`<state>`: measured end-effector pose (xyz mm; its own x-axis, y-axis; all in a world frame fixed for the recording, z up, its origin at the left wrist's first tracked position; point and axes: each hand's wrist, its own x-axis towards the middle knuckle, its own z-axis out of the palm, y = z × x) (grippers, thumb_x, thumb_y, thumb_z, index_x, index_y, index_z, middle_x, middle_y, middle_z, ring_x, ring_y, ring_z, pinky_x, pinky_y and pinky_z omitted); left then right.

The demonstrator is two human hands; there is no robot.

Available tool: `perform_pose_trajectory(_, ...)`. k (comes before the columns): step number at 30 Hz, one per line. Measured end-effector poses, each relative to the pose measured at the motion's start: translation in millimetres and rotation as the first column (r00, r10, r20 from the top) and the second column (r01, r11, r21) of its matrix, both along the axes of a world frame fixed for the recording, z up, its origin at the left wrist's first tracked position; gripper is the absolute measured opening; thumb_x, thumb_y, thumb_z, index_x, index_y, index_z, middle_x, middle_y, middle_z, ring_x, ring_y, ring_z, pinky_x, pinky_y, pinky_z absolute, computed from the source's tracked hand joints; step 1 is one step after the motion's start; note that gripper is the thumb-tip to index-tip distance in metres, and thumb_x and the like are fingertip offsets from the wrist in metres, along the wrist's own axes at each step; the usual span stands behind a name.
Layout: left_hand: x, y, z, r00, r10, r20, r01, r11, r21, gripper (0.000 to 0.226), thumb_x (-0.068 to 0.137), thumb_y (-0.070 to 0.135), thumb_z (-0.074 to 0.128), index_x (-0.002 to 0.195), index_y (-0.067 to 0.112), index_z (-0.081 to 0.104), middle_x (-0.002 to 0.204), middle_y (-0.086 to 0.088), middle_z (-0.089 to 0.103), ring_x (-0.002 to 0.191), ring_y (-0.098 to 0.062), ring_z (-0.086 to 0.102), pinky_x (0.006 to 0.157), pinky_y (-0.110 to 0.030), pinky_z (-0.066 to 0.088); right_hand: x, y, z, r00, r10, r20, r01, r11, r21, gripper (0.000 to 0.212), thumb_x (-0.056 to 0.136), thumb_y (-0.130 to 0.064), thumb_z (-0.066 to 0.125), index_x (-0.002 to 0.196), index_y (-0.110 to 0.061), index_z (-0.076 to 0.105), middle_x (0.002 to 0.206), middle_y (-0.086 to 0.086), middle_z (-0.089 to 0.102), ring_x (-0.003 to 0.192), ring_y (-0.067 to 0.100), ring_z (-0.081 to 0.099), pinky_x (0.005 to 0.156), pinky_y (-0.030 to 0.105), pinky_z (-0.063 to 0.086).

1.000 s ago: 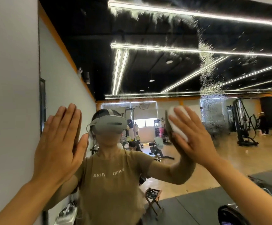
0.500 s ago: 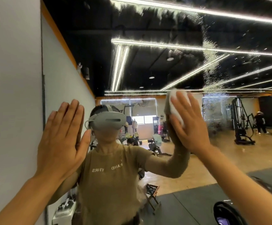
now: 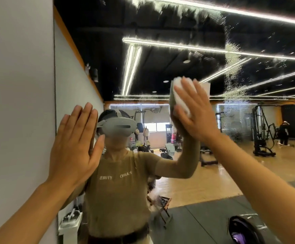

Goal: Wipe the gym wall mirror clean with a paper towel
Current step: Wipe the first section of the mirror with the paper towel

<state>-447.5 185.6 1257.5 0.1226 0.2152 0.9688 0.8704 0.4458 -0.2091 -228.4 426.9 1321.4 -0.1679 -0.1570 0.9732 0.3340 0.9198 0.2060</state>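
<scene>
The right hand [image 3: 195, 111], just right of frame centre, presses a folded white paper towel [image 3: 179, 93] flat against the mirror [image 3: 169, 64]. Its fingers [image 3: 187, 88] are straight and spread over the pad, not curled round it; the towel's top edge shows above the fingertips. The left hand [image 3: 72, 147], at centre left, lies flat and open on the glass, holding nothing, just beside the mirror's left edge where the white wall [image 3: 18, 103] begins. A band of droplets [image 3: 234, 81] streaks the glass right of the towel. Mirror surface extends above and rightward to the frame edges.
</scene>
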Motion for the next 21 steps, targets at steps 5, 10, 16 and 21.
perform_pose_trajectory(5,-2.1,-2.8,0.6,1.000,-0.014,0.000,0.014,1.000,-0.011,0.067,0.101,0.042,0.032,0.158,0.007,0.023,0.166,-0.010,0.018,0.155,-0.023,0.009,0.126,-0.034,-0.002,-17.7,-13.8,38.6,0.997,-0.029,-0.070,0.024,0.997,-0.078,0.053,0.105,-0.039,0.040,0.154,-0.022,0.034,0.164,0.003,0.023,0.153,0.025,0.009,0.123,0.043,0.010)
perform_pose_trajectory(10,-1.7,-0.7,0.8,0.999,-0.030,0.012,0.030,1.000,-0.006,0.067,0.101,0.042,0.032,0.158,0.008,0.022,0.166,-0.010,0.019,0.154,-0.025,0.010,0.126,-0.033,-0.004,-21.6,-23.8,-59.9,1.000,0.014,-0.004,-0.014,1.000,0.008,0.052,0.105,-0.033,0.038,0.154,-0.017,0.034,0.163,0.010,0.027,0.153,0.031,0.012,0.125,0.048,0.012)
perform_pose_trajectory(16,-2.8,-1.5,1.2,0.999,-0.037,0.020,0.038,0.999,-0.014,0.067,0.102,0.043,0.032,0.158,0.009,0.021,0.166,-0.009,0.017,0.155,-0.024,0.009,0.126,-0.032,-0.004,-16.0,-17.5,-154.1,0.960,-0.037,0.278,-0.023,0.978,0.206,0.058,0.102,-0.034,0.046,0.155,-0.021,0.028,0.164,0.006,0.024,0.151,0.037,0.018,0.121,0.059,0.020)
perform_pose_trajectory(21,-4.4,-1.4,0.3,0.999,-0.042,-0.003,0.042,0.999,-0.011,0.066,0.102,0.042,0.032,0.158,0.007,0.023,0.166,-0.010,0.018,0.154,-0.026,0.011,0.126,-0.032,-0.004,-11.9,-7.4,-90.8,0.951,-0.091,0.295,-0.010,0.946,0.324,0.053,0.105,-0.034,0.041,0.154,-0.022,0.027,0.163,0.003,0.021,0.153,0.028,0.016,0.124,0.049,0.017)
